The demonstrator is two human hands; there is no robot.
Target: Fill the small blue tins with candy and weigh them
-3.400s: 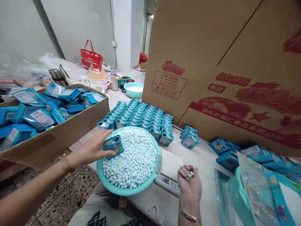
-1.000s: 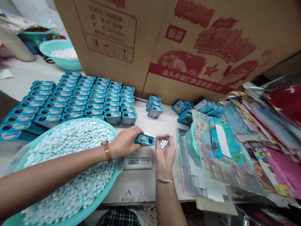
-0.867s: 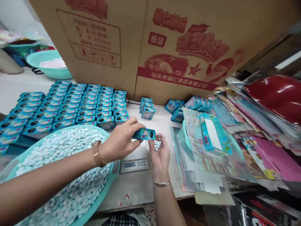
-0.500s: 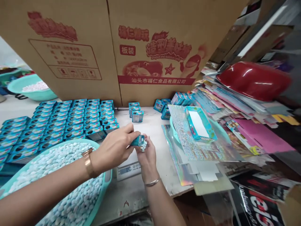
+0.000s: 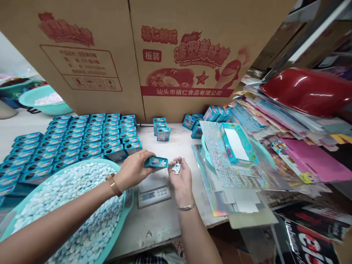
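My left hand (image 5: 133,170) grips a small teal tin (image 5: 156,162) level above a small white scale (image 5: 153,189). My right hand (image 5: 180,178) is cupped palm up right beside the tin, holding a few pale blue candies (image 5: 176,168). A big teal basin (image 5: 124,205) full of the same pale candies lies under my left forearm. Rows of closed teal tins (image 5: 82,141) fill the table behind it.
A large printed cardboard box (image 5: 154,55) stands along the back. Small stacks of tins (image 5: 161,130) sit near it. Right of the scale lie glittery sheets (image 5: 228,165), an open teal box (image 5: 238,145) and piled papers. Another teal basin (image 5: 45,104) sits far left.
My left hand carried the tin from the basin over to the scale. It tipped the tin against my right palm, then levelled it again just left of the candies.
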